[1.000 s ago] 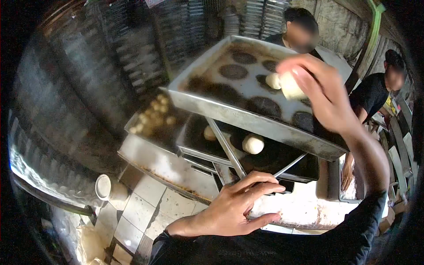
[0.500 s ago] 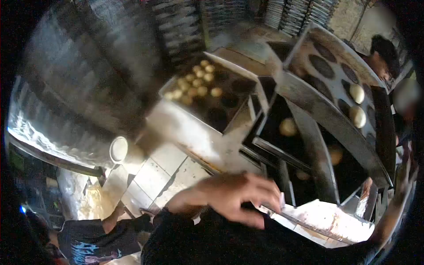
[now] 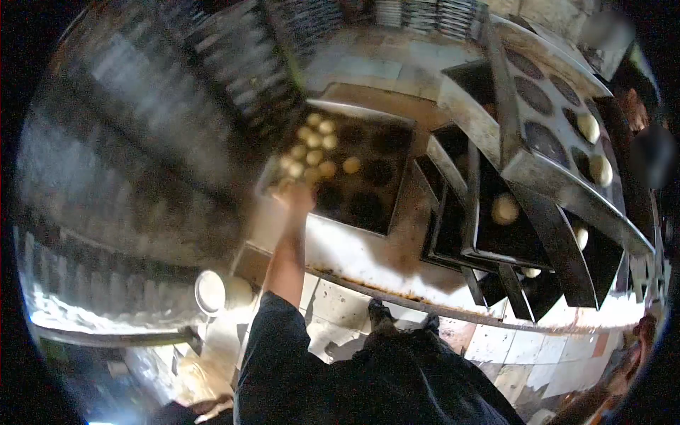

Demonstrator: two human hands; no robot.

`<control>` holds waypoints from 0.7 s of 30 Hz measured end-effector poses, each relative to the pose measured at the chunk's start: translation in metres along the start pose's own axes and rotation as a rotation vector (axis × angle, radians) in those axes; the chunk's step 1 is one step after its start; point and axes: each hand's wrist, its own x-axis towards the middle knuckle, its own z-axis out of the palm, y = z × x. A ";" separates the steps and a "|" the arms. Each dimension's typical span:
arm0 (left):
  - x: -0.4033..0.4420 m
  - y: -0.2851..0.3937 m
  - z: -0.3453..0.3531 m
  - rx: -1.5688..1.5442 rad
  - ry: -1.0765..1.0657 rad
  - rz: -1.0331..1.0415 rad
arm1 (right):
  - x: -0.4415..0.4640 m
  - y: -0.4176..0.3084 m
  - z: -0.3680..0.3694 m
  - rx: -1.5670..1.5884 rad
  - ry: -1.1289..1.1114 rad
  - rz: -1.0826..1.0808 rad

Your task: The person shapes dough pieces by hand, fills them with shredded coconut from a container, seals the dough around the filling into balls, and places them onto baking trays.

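My left hand (image 3: 296,197) reaches over the near left corner of a dark baking tray (image 3: 358,225). It is at the edge of a cluster of pale dough balls (image 3: 314,140) in that tray; its fingers are blurred, and I cannot see whether they grip one. Round dark patches mark the tray's bottom. At the far right edge is my right hand (image 3: 644,333), small and distorted, beside the stacked trays; its fingers are hard to make out.
Several metal trays (image 3: 559,241) stand stacked askew on the right, some holding dough balls, with a tray (image 3: 528,159) on top. A white bucket (image 3: 211,293) is at lower left. Another person's head (image 3: 632,99) shows at upper right. Tiled floor (image 3: 340,304) lies below the counter.
My left hand has moved from near the counter's front edge, up and left to the dough balls in the tray. The view has shifted, and the stacked trays appear further right.
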 end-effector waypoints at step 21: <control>-0.558 0.388 -0.277 -1.408 -0.637 1.613 | -0.185 -0.044 -0.069 0.887 0.049 1.101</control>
